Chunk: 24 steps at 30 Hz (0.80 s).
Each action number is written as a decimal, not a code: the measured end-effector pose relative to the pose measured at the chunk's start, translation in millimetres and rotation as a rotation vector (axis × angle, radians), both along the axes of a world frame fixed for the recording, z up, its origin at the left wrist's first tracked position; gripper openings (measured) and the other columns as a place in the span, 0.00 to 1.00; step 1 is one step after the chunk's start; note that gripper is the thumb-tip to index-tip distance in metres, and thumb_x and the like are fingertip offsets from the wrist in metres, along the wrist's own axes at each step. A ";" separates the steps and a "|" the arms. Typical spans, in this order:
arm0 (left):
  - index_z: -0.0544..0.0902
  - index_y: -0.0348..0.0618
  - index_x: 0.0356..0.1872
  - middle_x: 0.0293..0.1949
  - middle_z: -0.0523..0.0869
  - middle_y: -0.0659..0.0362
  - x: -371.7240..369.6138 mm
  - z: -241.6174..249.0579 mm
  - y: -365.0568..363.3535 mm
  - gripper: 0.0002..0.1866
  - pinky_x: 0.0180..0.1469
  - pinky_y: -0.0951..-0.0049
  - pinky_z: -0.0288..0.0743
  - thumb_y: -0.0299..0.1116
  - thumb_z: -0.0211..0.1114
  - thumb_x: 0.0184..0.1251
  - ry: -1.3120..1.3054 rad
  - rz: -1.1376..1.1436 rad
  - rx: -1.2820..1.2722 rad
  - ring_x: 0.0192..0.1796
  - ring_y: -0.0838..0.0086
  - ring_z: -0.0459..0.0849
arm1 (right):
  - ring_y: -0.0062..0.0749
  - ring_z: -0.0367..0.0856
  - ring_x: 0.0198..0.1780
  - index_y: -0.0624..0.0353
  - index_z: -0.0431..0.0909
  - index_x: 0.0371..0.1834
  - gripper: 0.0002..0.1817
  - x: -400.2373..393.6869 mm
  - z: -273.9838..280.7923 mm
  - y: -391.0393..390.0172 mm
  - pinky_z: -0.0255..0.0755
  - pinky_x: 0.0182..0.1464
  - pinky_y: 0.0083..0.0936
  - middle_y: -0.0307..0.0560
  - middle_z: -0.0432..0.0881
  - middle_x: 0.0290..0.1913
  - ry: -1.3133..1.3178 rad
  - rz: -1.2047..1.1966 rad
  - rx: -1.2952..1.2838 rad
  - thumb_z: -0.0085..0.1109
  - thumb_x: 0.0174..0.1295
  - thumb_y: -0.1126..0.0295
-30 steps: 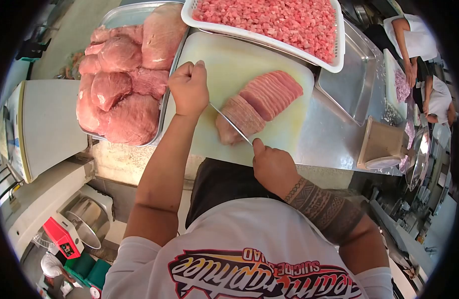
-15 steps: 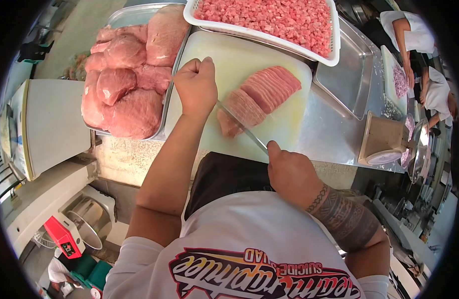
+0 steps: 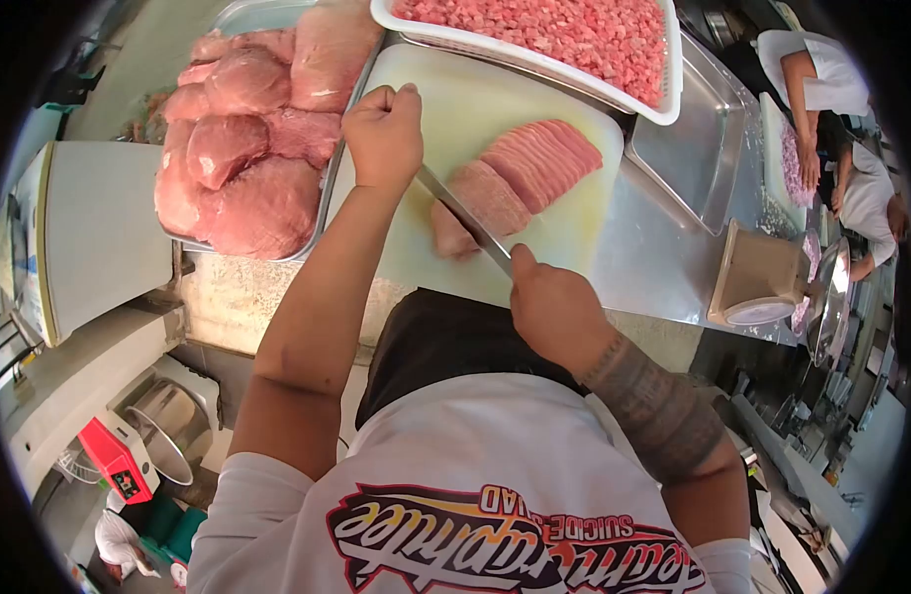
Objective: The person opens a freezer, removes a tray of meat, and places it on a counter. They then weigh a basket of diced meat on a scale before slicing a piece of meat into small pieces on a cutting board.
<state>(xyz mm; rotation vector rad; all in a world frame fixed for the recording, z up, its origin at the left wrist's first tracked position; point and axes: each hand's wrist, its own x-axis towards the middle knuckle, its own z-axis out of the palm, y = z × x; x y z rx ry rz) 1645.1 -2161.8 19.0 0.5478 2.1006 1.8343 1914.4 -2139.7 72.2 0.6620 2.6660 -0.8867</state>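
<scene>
My right hand [image 3: 562, 312] grips a knife [image 3: 465, 218], its fingers wrapped round the handle. The blade slants across the near, uncut part of a block of meat [image 3: 487, 193] on a pale cutting board [image 3: 574, 223]. Thin meat slices [image 3: 544, 163] lie overlapped in a row against the block's far end. Above the board's left side my left hand [image 3: 384, 139] is closed in a fist, thumb on top, with nothing seen in it. The blade's far end comes close to the left wrist; whether they touch cannot be told.
Large raw meat pieces [image 3: 247, 188] fill a metal tray at left. Behind the board, a white basket [image 3: 534, 69] holds diced meat. A metal pan [image 3: 688, 148] and a scale [image 3: 757, 277] stand at right. Co-workers' arms [image 3: 804, 109] reach over another board [image 3: 777, 158].
My right hand has moved left and slightly up with the knife, so the blade lies farther over the block. My left hand stays closed. The whole view has shifted a little.
</scene>
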 end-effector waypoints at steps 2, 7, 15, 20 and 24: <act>0.68 0.40 0.16 0.17 0.68 0.68 9.9 20.9 3.2 0.23 0.26 0.71 0.61 0.30 0.68 0.72 -0.039 0.017 0.007 0.25 0.84 0.63 | 0.53 0.89 0.30 0.62 0.70 0.47 0.11 7.6 28.8 4.8 0.82 0.32 0.46 0.56 0.85 0.27 -0.017 -0.008 -0.038 0.59 0.65 0.75; 0.68 0.40 0.16 0.17 0.68 0.68 29.1 36.8 -5.8 0.23 0.26 0.71 0.61 0.30 0.67 0.72 -0.072 -0.008 -0.026 0.25 0.84 0.63 | 0.55 0.89 0.30 0.64 0.70 0.47 0.10 24.2 52.8 -1.9 0.82 0.32 0.47 0.57 0.85 0.28 -0.089 0.004 -0.083 0.57 0.67 0.74; 0.67 0.43 0.16 0.17 0.67 0.69 11.0 3.6 -9.6 0.24 0.24 0.73 0.58 0.29 0.66 0.74 -0.034 -0.040 -0.032 0.22 0.86 0.62 | 0.51 0.89 0.28 0.62 0.71 0.46 0.09 7.5 -1.1 -19.1 0.82 0.31 0.44 0.54 0.85 0.26 -0.037 -0.014 0.005 0.57 0.65 0.75; 0.67 0.49 0.18 0.14 0.67 0.71 -5.2 -19.5 -20.7 0.24 0.20 0.77 0.53 0.29 0.67 0.77 0.028 -0.141 0.059 0.17 0.87 0.61 | 0.49 0.88 0.27 0.60 0.71 0.45 0.08 2.3 -25.7 -38.0 0.82 0.30 0.42 0.50 0.84 0.25 0.005 -0.041 0.054 0.57 0.65 0.74; 0.75 0.39 0.27 0.26 0.74 0.67 0.6 -10.0 -20.0 0.15 0.32 0.75 0.66 0.30 0.70 0.74 0.044 -0.119 -0.005 0.30 0.84 0.69 | 0.55 0.87 0.29 0.61 0.71 0.49 0.11 2.7 -27.2 -21.4 0.82 0.34 0.47 0.51 0.84 0.27 0.032 -0.072 0.005 0.59 0.66 0.73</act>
